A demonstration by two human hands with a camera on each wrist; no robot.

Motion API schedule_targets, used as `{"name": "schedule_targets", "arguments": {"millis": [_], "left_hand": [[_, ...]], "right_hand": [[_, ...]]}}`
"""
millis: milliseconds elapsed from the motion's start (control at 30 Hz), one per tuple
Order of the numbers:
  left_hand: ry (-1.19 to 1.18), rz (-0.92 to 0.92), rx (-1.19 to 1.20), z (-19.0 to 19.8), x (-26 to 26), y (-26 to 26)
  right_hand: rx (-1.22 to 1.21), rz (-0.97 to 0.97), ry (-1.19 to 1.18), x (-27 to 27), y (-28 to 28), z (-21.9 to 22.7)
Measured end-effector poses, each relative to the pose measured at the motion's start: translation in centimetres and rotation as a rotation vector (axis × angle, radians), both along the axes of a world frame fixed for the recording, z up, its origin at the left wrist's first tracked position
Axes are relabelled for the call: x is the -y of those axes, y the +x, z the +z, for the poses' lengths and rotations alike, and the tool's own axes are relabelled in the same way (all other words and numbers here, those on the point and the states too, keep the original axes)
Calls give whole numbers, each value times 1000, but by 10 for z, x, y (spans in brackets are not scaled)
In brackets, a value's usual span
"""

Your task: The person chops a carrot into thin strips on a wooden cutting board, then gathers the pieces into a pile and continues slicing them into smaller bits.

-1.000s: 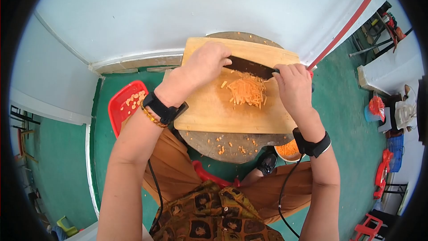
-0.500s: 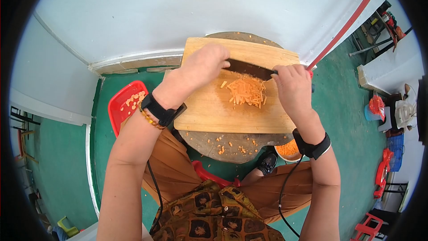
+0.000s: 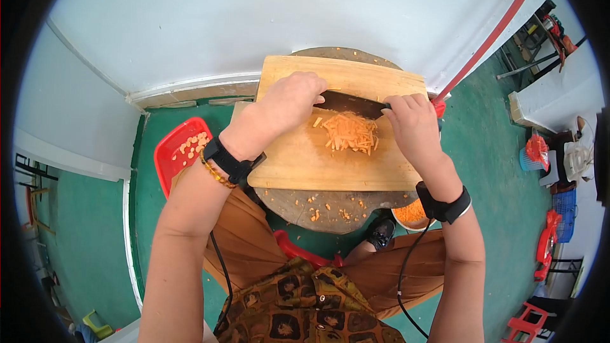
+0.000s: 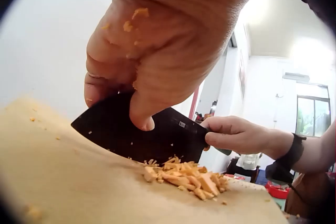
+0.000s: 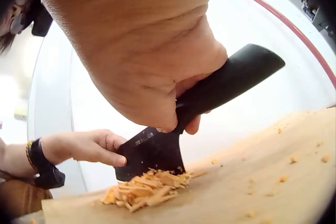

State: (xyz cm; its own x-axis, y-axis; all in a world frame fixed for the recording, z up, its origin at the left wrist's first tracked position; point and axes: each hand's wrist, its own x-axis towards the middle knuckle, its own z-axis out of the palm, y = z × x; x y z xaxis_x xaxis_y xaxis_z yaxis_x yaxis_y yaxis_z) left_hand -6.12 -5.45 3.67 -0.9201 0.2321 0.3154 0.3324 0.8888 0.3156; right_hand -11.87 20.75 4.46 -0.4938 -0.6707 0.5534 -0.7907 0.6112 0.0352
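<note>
A dark-bladed cleaver [image 4: 115, 132] spans the far side of a heap of chopped carrot strips [image 3: 349, 132] on the wooden cutting board [image 3: 298, 171]. My left hand [image 3: 286, 105] pinches the blade near its front end, thumb on the near face and fingers over the far one. The black handle [image 5: 236, 79] is gripped by my right hand [image 3: 414, 126], with the thumb close to the heel of the blade. In both wrist views the cutting edge is down among the strips, partly hidden by them. Orange bits stick to my left palm.
The board lies on a round wooden block [image 3: 305, 211] strewn with crumbs. A red basin [image 3: 166, 152] with pale orange slices stands at the left. By the right knee is a bowl [image 3: 413, 223] of finely chopped orange pieces. A white wall [image 3: 254, 19] rises just behind the board.
Both hands have brought the cleaver slightly nearer to my body, closer over the carrot heap. The grip of each hand is the same, and the heap's outline has shifted a little.
</note>
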Motion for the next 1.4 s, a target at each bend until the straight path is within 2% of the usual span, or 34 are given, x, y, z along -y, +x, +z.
{"name": "schedule_targets", "arguments": {"millis": [133,267,433,467,533,667,833,933,1067,1133,1233,1400], "left_hand": [[-17,24,-70,16,-6,8],[-22,-33,4,-9,1,1],[-23,17,-86,14,-6,8],[4,14,-37,14,-6,8],[57,8,56,13,-5,9],[-3,-7,14,0,-6,5],[-20,-1,-70,18,-8,9],[32,-17,108,4,-4,5],[-17,3,31,8,-6,4],[37,9,36,13,-6,6],[-35,6,-64,17,-6,9],[-50,-6,-14,-1,-4,4]], "right_hand": [[-13,33,-36,-2,3,11],[4,-9,17,0,2,-4],[-19,12,-19,0,9,19],[-30,13,-31,0,10,22],[9,18,15,-2,7,11],[13,-10,9,0,2,-5],[-7,0,-9,-1,10,18],[0,-19,4,2,9,1],[70,-6,6,0,1,-5],[8,-9,-2,1,6,11],[2,4,-1,1,9,12],[15,-17,12,3,6,-2]]}}
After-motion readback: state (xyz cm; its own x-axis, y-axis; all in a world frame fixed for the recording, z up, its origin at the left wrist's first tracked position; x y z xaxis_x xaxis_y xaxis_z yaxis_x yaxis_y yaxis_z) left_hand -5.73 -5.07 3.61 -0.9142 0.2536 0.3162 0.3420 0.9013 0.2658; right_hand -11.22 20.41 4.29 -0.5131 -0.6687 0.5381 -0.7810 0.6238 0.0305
